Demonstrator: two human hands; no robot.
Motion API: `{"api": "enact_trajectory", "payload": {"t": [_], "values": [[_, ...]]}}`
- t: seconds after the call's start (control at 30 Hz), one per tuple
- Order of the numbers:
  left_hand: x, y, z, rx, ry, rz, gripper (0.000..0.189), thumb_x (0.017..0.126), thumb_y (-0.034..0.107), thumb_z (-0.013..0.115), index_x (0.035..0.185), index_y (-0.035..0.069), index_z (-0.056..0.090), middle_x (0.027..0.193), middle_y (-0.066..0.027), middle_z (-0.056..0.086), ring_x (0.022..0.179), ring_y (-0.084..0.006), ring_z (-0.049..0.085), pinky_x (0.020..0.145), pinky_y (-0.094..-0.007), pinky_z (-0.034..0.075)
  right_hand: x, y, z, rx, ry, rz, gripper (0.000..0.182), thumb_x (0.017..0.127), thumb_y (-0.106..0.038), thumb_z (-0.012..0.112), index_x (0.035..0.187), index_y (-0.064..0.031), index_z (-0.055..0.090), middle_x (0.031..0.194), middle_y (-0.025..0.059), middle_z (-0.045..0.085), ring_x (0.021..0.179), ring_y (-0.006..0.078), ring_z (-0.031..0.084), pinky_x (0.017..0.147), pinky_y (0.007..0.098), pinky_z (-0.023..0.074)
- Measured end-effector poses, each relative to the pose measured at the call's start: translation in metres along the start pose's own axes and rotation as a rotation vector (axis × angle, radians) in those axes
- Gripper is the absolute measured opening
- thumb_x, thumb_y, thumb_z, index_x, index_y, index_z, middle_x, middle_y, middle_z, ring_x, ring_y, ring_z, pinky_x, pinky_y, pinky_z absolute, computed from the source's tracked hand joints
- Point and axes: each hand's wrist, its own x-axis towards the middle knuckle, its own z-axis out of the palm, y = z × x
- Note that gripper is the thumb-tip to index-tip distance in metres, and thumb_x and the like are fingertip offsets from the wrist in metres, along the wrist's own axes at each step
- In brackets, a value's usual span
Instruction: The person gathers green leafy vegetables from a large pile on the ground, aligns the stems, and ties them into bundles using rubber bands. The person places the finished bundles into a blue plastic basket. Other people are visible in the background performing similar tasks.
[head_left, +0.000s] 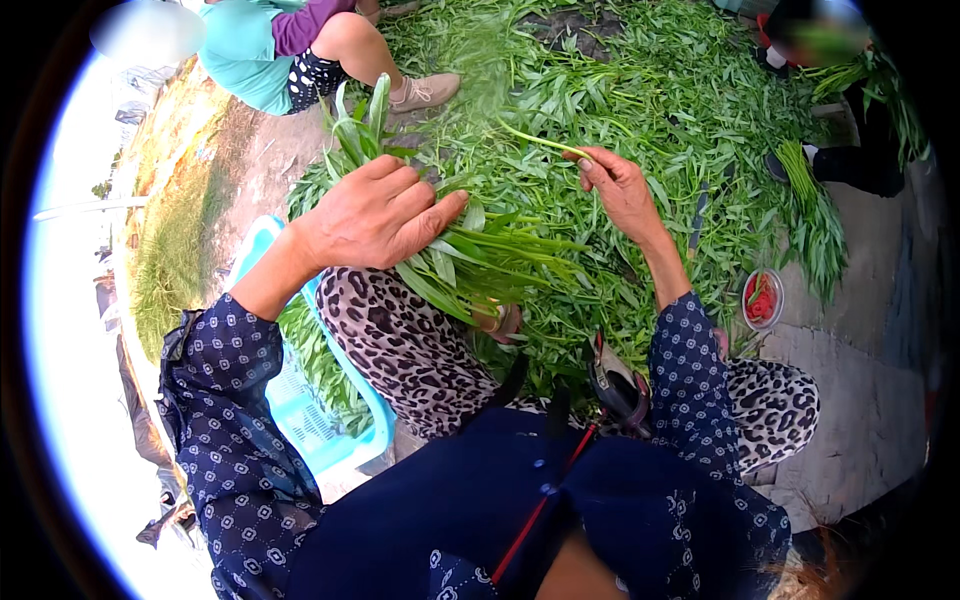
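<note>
My left hand (382, 214) grips a bunch of leafy green stems (502, 259), which look like water spinach, above my knee in leopard-print trousers. Leaves stick out on its far side, and stems fan to the right. Between the thumb and fingers of my right hand (619, 187), a single green stem (536, 139) is pinched, its tip pointing left and away from me. Below both hands spreads a wide heap of the same cut greens (645, 105) on the ground.
At my left stands a light-blue plastic basket (379, 420) with greens inside. A clear bowl of red strips (761, 300) sits to the right, near a neat bundle of greens (814, 217). One person (322, 52) crouches at upper left; another person's leg (855, 165) shows at right.
</note>
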Motion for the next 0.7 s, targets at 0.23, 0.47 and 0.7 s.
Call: {"api": "enact_trajectory", "payload": {"t": [0.23,0.47,0.7], "values": [[-0.014,0.013,-0.042,-0.141,0.178,-0.273,0.090,0.072,0.012,0.070,0.148,-0.006,0.025,0.088,-0.0109,0.064,0.072,-0.0289,0.058,0.068,-0.0391,0.048,-0.042,-0.123,-0.023,0.181,-0.170,-0.132,0.029,0.098,-0.022,0.058,0.110,0.0024,0.068,0.071,-0.0010,0.054,0.066,0.0072,0.049,0.068,0.0268,0.0470],[-0.027,0.037,-0.082,-0.202,0.217,-0.495,0.096,0.065,0.008,0.074,0.148,0.002,0.028,0.101,-0.0142,0.066,0.091,-0.0351,0.062,0.079,-0.0411,0.049,-0.088,-0.151,-0.038,0.250,-0.255,-0.237,0.035,0.094,-0.038,0.062,0.102,-0.0041,0.069,0.053,-0.0043,0.039,0.057,0.0137,0.046,0.083,0.0421,0.0501],[-0.015,0.052,-0.093,-0.204,0.194,-0.476,0.084,0.067,0.013,0.077,0.142,0.008,0.038,0.102,-0.0139,0.067,0.093,-0.0361,0.063,0.080,-0.0431,0.048,-0.123,-0.162,-0.044,0.416,-0.265,-0.310,0.027,0.093,-0.038,0.064,0.093,-0.0112,0.067,0.051,-0.0066,0.041,0.058,0.0138,0.044,0.084,0.0427,0.0478]]}}
